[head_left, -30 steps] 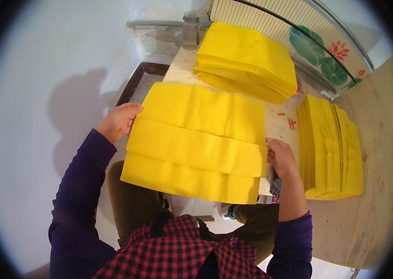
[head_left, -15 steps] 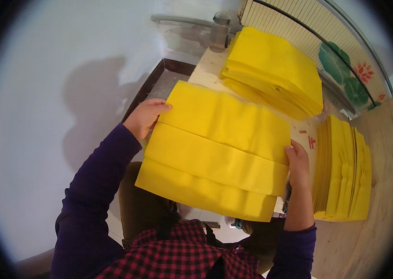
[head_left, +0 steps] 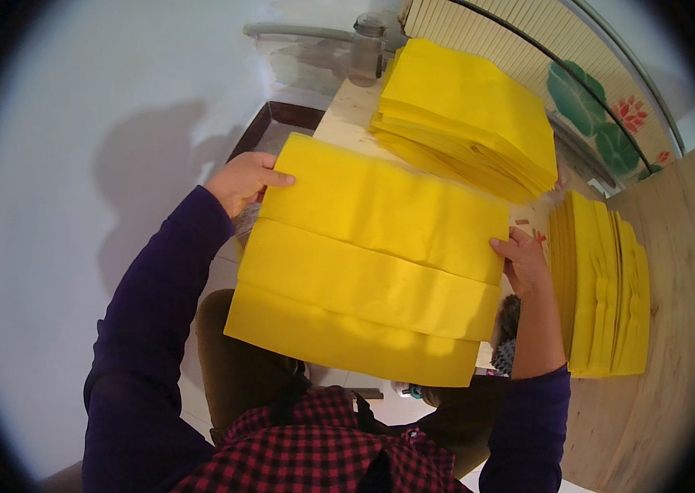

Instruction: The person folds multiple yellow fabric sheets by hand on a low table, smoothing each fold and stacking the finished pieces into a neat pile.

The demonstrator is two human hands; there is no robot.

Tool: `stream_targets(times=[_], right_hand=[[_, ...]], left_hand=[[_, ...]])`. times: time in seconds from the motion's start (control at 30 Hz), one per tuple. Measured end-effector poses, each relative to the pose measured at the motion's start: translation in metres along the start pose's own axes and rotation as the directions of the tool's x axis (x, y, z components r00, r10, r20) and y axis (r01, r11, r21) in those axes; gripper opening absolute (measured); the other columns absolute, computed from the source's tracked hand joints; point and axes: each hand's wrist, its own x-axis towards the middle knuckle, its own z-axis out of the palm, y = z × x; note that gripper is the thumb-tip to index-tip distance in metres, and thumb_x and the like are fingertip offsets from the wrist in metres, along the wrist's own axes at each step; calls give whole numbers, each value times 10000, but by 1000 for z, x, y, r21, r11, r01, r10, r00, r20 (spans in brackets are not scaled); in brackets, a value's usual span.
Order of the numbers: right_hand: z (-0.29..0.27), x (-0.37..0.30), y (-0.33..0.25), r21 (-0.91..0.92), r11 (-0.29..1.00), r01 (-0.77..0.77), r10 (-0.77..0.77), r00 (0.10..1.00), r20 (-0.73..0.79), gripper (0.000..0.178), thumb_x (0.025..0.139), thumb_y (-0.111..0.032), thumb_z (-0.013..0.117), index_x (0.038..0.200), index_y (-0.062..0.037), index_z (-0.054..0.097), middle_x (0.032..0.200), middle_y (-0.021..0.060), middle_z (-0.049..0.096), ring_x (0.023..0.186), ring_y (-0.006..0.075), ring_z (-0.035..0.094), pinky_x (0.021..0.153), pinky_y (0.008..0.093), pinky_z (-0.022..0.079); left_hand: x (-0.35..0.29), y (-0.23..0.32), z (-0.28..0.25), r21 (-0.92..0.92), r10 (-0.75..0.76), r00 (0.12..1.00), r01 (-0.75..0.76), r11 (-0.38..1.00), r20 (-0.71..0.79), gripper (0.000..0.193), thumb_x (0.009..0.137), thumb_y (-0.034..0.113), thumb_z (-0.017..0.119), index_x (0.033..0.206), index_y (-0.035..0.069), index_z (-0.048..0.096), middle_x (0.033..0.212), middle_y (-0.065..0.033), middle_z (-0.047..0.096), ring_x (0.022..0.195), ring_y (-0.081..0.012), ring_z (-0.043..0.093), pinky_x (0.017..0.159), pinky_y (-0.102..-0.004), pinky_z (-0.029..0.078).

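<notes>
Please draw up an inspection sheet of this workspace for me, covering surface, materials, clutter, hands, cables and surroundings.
Surface: pale wooden tabletop, partly covered; wood also shows at right.
Job's things: yellow layered sheet held up; far yellow stack and right yellow stack beyond it.
Clutter: clear jar beside the far stack; small red marks or scraps, cannot tell which.
Hands: left hand grips the sheet's left edge; right hand its right edge.
Cables: nothing certain; black line across the panel is unclear.
Surroundings: white wall, grey pipe, leaf-and-flower panel.
</notes>
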Motion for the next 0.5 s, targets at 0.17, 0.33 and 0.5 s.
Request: stream_targets(times=[0.17, 0.33, 0.5], right_hand=[[-2, -1, 0, -98, 995, 22, -27, 999, -47, 294, 808, -35, 720, 1089, -4, 640, 959, 52, 701, 780, 108, 631, 692, 261, 485], [2, -2, 2, -134, 987, 86, -92, 995, -45, 364, 810, -42, 727, 1160, -26, 632, 1002, 30, 685, 822, 122, 617, 700, 249, 455], [-2, 3, -4, -226, 974, 11, -13, 1000, -9, 377, 822, -137, 715, 1171, -32, 621, 1043, 21, 674, 885, 132, 609, 773, 287, 462]], left_hand=[[-4, -9, -3, -13, 113, 994, -113, 994, -3, 215, 876, 53, 651, 1068, -45, 648, 991, -86, 686, 865, -161, 646, 797, -271, 502], [-4, -16, -2, 14, 156, 987, -155, 988, -42, 221, 876, 52, 653, 1072, -50, 646, 1002, -85, 684, 911, -169, 635, 845, -270, 485], [-2, -11, -5, -6, 152, 988, -152, 988, 23, 246, 869, 117, 684, 1090, 21, 638, 998, -36, 682, 858, -109, 634, 741, -233, 493]])
